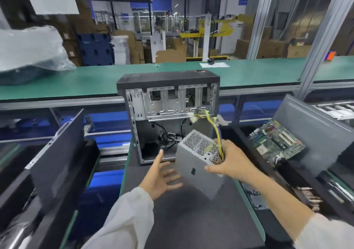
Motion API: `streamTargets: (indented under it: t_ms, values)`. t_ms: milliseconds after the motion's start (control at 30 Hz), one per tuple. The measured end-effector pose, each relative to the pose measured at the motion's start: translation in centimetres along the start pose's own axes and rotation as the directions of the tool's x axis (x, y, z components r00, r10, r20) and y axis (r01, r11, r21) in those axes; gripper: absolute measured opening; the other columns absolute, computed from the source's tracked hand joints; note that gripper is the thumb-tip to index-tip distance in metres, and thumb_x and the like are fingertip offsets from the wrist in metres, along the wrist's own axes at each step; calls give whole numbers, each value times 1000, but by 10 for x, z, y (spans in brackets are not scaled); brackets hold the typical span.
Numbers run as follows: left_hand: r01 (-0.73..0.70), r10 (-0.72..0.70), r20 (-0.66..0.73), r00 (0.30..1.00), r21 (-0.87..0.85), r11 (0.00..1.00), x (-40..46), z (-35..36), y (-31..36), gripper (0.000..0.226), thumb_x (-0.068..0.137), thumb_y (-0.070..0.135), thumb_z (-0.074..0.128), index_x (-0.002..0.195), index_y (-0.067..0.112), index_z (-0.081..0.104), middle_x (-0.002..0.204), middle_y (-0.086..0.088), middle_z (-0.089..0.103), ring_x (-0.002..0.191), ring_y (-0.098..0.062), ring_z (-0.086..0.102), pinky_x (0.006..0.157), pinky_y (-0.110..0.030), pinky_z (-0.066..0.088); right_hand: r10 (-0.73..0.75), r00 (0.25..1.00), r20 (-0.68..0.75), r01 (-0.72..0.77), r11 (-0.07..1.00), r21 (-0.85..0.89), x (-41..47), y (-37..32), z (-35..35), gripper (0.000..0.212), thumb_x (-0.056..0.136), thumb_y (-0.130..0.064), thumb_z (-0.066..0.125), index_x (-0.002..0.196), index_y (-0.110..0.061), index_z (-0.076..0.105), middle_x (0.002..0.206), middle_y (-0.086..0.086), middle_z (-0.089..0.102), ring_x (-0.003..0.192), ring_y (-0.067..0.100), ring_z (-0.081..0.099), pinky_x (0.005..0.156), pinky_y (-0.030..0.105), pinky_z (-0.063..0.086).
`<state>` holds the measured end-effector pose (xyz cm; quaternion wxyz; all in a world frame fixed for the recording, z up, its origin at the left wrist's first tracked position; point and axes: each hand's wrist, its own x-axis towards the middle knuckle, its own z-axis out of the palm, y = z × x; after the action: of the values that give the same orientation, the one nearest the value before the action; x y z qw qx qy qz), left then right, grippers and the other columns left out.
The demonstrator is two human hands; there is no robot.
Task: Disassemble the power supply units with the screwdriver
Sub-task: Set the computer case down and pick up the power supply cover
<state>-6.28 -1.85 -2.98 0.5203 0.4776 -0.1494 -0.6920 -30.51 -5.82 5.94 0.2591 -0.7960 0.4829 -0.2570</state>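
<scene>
A grey metal power supply unit (197, 157) with a perforated top hangs tilted above the dark work mat (183, 220). My right hand (231, 160) grips its right end, fingers curled round the edge where yellow and black cables (215, 126) come out. The cables run up to white connectors near the case. My left hand (162, 176) is spread, palm up, just left of the unit and apart from it. Behind stands an opened computer case (168, 114) with black top, its side panel off. No screwdriver is in view.
A green circuit board (277, 139) lies in a grey bin on the right. A dark panel (57, 162) leans at the left. The green conveyor belt (76, 84) runs behind the case, with a plastic-wrapped bundle (32, 51) at its far left.
</scene>
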Motion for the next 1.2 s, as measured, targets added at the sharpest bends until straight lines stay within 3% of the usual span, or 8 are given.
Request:
streamTargets:
  t_ms: [333,533,700,767,867,967,1067,1200]
  values:
    - [104,-103,30,994,-65,992,14,-21,-6,59,58,63,74,85,11,63,83,-11,53,101,-44,65,81,-61,53,-371,886,279,455,814,-361,32,-3,14,105,55,-55,73,145,-19,32,120,-7,46,114,15,45,101,27,29]
    - [178,-108,282,953,-235,956,17,-25,-4,92,77,77,55,139,10,50,139,-20,52,125,-38,52,103,-55,41,-705,521,482,778,159,-608,42,8,5,87,62,-22,77,141,-22,40,138,-3,48,130,20,42,116,49,15]
    - [-3,57,179,982,-291,957,13,-14,-9,69,79,48,72,138,18,52,136,-14,58,125,-36,53,99,-62,42,-747,395,535,742,-84,-665,67,38,2,77,79,5,26,149,-26,29,154,-2,30,142,24,26,117,53,6]
    - [-105,136,81,987,-306,946,11,-10,-10,62,75,38,77,130,17,57,130,-13,62,121,-36,57,95,-66,43,-752,479,452,684,-2,-729,73,46,6,85,73,9,39,150,-25,26,157,1,25,145,25,22,115,55,17]
    - [-213,207,-54,977,-325,921,8,-5,-15,54,67,30,82,116,15,65,120,-14,68,113,-35,63,91,-68,46,-601,799,-3,372,498,-783,79,56,5,90,68,13,51,149,-19,28,154,9,30,142,30,27,110,52,29]
    - [-271,255,-93,963,-319,908,7,-4,-25,54,72,31,81,120,15,63,119,-13,69,112,-34,64,94,-65,46,-38,982,-184,-7,972,-234,67,72,16,40,88,-2,59,125,-14,56,124,10,59,116,27,54,89,25,40]
    - [-315,294,-116,949,-255,914,5,-3,-29,58,74,35,77,126,16,61,121,-12,68,111,-32,65,99,-60,45,201,979,-44,-196,975,101,52,82,37,10,93,-29,59,85,-23,61,91,-5,67,89,15,63,63,19,39]
    - [-325,304,-139,943,-172,930,0,-4,-23,64,69,40,80,126,16,62,120,-10,69,106,-28,67,101,-53,44,262,964,43,-266,954,137,46,86,48,25,92,-33,60,108,-18,48,95,-3,63,86,13,59,68,27,41]
